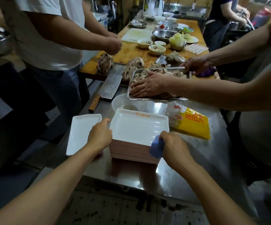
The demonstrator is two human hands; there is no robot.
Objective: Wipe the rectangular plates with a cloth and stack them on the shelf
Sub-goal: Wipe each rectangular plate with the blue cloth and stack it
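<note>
A tall stack of white rectangular plates (pixel 136 127) with pinkish edges stands on the steel table (pixel 147 179). Its top plate carries an orange logo at the far rim. My left hand (pixel 100 137) rests against the stack's left side, fingers curled at the top plate's edge. My right hand (pixel 174 147) grips a crumpled blue cloth (pixel 155 147) at the stack's near right corner. One single white rectangular plate (pixel 81 132) lies flat to the left of the stack, partly under my left hand. No shelf is in view.
A cleaver (pixel 109 88) lies beyond the plates, beside a clear plastic tub (pixel 123 103). A yellow food packet (pixel 194 124) sits right of the stack. Another person's hands work in a steel tray of meat (pixel 147 95). A second person stands at left; bowls crowd the wooden table behind.
</note>
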